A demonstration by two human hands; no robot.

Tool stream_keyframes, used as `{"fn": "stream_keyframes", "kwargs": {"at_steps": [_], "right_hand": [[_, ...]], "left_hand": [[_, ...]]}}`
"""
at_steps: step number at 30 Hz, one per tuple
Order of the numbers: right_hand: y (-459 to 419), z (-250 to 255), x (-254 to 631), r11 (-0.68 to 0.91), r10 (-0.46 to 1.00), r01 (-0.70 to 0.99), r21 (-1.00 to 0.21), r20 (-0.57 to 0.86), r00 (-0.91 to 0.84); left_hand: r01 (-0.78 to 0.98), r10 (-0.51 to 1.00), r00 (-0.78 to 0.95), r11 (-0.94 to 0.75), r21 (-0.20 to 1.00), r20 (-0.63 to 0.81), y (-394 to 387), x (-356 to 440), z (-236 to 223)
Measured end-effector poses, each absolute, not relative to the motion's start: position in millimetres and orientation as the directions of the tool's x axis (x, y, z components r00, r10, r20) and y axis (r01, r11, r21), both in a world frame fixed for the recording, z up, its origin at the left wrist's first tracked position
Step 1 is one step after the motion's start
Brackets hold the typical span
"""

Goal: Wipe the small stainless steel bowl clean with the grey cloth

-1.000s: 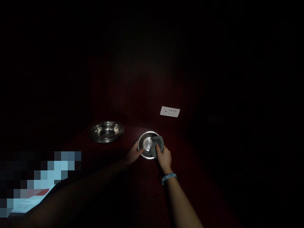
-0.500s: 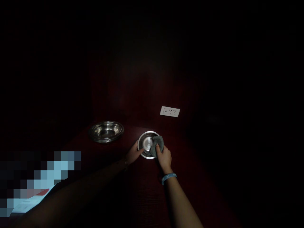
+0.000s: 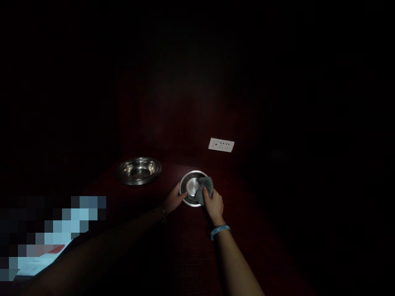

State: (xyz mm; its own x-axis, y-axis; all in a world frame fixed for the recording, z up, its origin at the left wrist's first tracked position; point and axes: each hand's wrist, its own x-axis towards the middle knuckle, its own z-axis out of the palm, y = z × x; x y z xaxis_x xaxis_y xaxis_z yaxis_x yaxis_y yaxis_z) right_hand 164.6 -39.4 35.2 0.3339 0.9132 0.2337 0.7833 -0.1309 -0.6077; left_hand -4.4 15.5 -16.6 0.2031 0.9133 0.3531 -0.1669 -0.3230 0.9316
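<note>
A shiny round metal bowl (image 3: pixel 191 186) is tilted toward me near the middle of the head view. My left hand (image 3: pixel 174 200) grips its left rim, thumb over the edge and the other fingers hidden behind. A grey-green cloth (image 3: pixel 204 189) is pinched in my right hand (image 3: pixel 215 205), with the thumb on top. The cloth lies over the bowl's right rim and reaches inside it. Whether the bowl's underside touches the table is hard to tell.
Several nested metal dishes (image 3: pixel 138 181) stand to the left on the dark red table (image 3: pixel 197 246). A white socket plate (image 3: pixel 221 144) is on the wall behind. A bright, partly pixelated sheet (image 3: pixel 43 263) shows at lower left. Deep shadow covers the surroundings.
Both hands, the bowl and the cloth keep nearly the same pose. The whole view has shifted very slightly.
</note>
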Motion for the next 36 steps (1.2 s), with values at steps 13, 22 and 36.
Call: {"fn": "stream_keyframes", "kwargs": {"at_steps": [13, 22, 36], "right_hand": [[-40.8, 37.9, 164.5, -0.108, 0.921, 0.786, -0.609, 0.236, 0.309], [-41.0, 37.7, 164.9, -0.116, 0.921, 0.786, -0.607, 0.230, 0.314], [-37.3, 33.8, 164.5, -0.080, 0.901, 0.716, -0.693, 0.257, 0.350]], "left_hand": [[-0.154, 0.936, 0.178, -0.278, 0.948, 0.303, 15.1, -3.3, -13.0], [-0.215, 0.941, 0.183, -0.242, 0.946, 0.283, 16.5, -3.0, -12.9], [-0.132, 0.951, 0.178, -0.232, 0.964, 0.254, 10.2, -4.1, -7.8]]}}
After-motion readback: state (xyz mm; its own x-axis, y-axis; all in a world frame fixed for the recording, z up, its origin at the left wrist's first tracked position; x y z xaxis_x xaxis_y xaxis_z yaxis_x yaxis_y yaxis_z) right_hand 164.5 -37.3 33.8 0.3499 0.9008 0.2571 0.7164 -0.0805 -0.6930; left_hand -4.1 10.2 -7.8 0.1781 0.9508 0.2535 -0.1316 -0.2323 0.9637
